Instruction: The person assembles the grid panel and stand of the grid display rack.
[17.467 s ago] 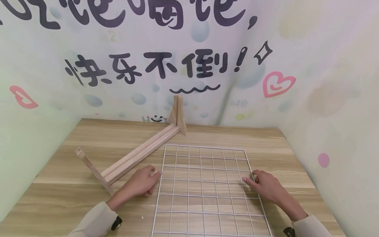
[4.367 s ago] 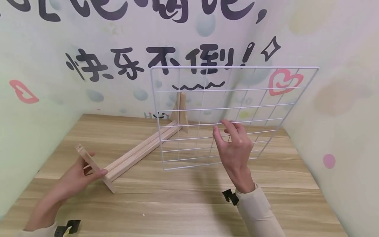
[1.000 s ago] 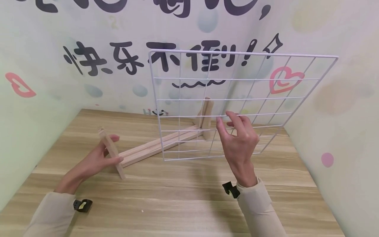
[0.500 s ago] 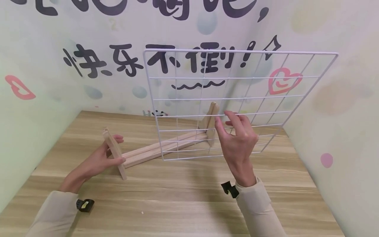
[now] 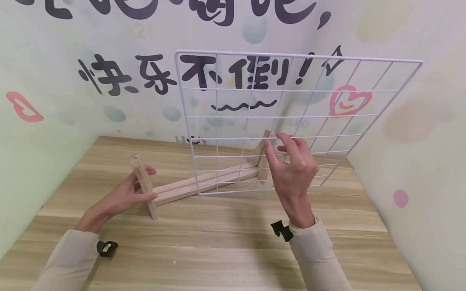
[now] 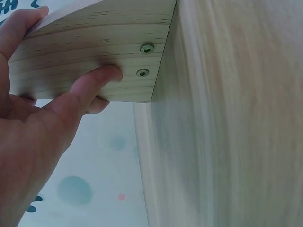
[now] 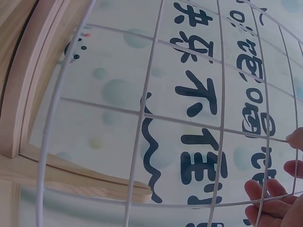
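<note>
In the head view my left hand (image 5: 125, 196) grips the near-left end panel of a wooden stand (image 5: 174, 192), thumb on its outer face and fingers behind. The left wrist view shows that end panel (image 6: 94, 52) close up, with two screws (image 6: 142, 72) set near its joint. My right hand (image 5: 295, 173) pinches a white wire grid (image 5: 229, 138) by its inner wires and holds it tilted up above the table. The stand's grooved beam runs behind the grid's lower left part. Its far end panel (image 7: 85, 179) shows through the mesh in the right wrist view.
The wood-grain table (image 5: 204, 242) bears a tiny white speck (image 5: 174, 262). Behind it hangs a pale backdrop (image 5: 145, 117) with large dark lettering and pink hearts; pale side walls (image 5: 429, 161) close in left and right. Black wrist cameras (image 5: 107, 248) sit at both cuffs.
The grid, flat on the table at first, is now raised in my right hand. My left hand has taken the stand's end and shifted the stand rightward, its far end turning toward me behind the grid.
</note>
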The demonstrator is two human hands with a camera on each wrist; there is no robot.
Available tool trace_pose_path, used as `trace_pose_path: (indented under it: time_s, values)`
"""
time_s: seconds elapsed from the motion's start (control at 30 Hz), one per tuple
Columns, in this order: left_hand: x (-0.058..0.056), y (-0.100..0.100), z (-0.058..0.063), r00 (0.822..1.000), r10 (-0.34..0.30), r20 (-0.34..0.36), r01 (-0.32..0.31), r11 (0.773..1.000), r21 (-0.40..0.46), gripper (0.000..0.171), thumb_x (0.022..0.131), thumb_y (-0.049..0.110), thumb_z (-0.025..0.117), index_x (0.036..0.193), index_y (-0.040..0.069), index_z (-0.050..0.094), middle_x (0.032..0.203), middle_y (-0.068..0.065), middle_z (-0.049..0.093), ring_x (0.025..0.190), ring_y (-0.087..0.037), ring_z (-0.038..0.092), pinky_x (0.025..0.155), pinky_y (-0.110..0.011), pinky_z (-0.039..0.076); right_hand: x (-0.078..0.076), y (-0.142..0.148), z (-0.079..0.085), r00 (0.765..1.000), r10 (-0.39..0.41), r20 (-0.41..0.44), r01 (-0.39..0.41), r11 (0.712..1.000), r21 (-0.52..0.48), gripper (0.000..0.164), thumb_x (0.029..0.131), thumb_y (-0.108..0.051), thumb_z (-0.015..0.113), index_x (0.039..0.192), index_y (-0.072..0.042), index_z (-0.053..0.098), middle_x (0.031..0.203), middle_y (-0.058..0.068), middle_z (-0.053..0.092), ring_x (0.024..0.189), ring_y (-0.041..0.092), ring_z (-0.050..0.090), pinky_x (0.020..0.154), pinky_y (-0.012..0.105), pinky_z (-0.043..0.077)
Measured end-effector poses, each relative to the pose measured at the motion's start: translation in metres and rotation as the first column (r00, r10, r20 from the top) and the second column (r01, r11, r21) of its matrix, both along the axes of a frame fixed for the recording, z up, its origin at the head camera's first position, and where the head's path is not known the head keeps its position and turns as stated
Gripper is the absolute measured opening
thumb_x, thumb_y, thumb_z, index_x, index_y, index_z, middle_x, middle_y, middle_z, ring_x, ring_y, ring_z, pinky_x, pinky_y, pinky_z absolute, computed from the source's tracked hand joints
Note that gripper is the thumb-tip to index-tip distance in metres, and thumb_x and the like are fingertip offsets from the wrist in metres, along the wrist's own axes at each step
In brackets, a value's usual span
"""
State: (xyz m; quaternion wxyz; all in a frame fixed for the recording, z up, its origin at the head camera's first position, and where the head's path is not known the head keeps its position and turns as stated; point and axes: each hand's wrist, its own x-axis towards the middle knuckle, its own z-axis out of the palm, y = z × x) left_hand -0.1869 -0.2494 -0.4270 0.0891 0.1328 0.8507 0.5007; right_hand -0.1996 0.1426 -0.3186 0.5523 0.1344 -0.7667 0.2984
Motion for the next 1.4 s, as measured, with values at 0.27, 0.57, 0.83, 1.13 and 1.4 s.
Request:
trace_pose_path:
  time_s: [0.27, 0.57, 0.83, 1.13, 1.4]
  values:
    - [-0.005, 0.004, -0.002, 1.0, -0.022, -0.001, 0.022, 1.0, 0.018, 0.074, 0.088, 0.013, 0.074, 0.145, 0.002, 0.028, 0.148, -0.026, 0.031, 0.134, -0.051, 0.035, 0.109, -0.07, 0.028, 0.0, 0.0, 0.006, 1.0, -0.007, -0.002, 0.007, 1.0, -0.011, 0.022, 0.086, -0.021, 0.076, 0.097, -0.002, 0.076, 0.087, 0.019, 0.072, 0.069, 0.029, 0.07, 0.054, 0.044, 0.051]
    - [-0.009, 0.007, -0.001, 0.998, -0.064, 0.011, 0.064, 0.996, 0.06, 0.08, 0.088, 0.011, 0.073, 0.15, 0.004, 0.022, 0.153, -0.025, 0.027, 0.139, -0.053, 0.029, 0.11, -0.068, 0.026, -0.001, 0.0, 0.009, 1.0, -0.01, -0.025, 0.01, 1.0, -0.012, 0.019, 0.084, -0.019, 0.077, 0.094, -0.002, 0.075, 0.083, 0.019, 0.07, 0.068, 0.029, 0.071, 0.053, 0.043, 0.049]
    - [-0.013, 0.01, -0.001, 0.997, -0.079, 0.015, 0.078, 0.994, 0.072, 0.084, 0.089, 0.012, 0.074, 0.152, 0.007, 0.02, 0.157, -0.026, 0.024, 0.141, -0.054, 0.024, 0.112, -0.069, 0.022, -0.004, 0.001, 0.015, 0.999, -0.029, -0.044, 0.028, 0.999, -0.017, 0.02, 0.084, -0.02, 0.078, 0.094, -0.002, 0.075, 0.081, 0.02, 0.069, 0.067, 0.027, 0.071, 0.051, 0.041, 0.047]
    - [-0.019, 0.014, -0.001, 0.996, -0.092, 0.005, 0.092, 0.993, 0.071, 0.087, 0.088, 0.013, 0.074, 0.155, 0.011, 0.019, 0.158, -0.026, 0.024, 0.142, -0.051, 0.026, 0.113, -0.067, 0.021, -0.006, 0.0, 0.026, 0.997, -0.038, -0.067, 0.036, 0.999, -0.029, 0.019, 0.083, -0.02, 0.078, 0.093, -0.004, 0.076, 0.079, 0.018, 0.07, 0.064, 0.026, 0.07, 0.051, 0.038, 0.044]
    - [-0.022, 0.016, 0.0, 0.994, -0.106, 0.001, 0.106, 0.993, 0.045, 0.088, 0.088, 0.014, 0.074, 0.156, 0.014, 0.018, 0.158, -0.026, 0.024, 0.142, -0.052, 0.026, 0.113, -0.067, 0.021, -0.004, 0.0, 0.032, 0.996, -0.065, -0.053, 0.063, 0.998, -0.027, 0.023, 0.085, -0.024, 0.078, 0.094, -0.004, 0.076, 0.081, 0.019, 0.071, 0.064, 0.026, 0.069, 0.051, 0.039, 0.044]
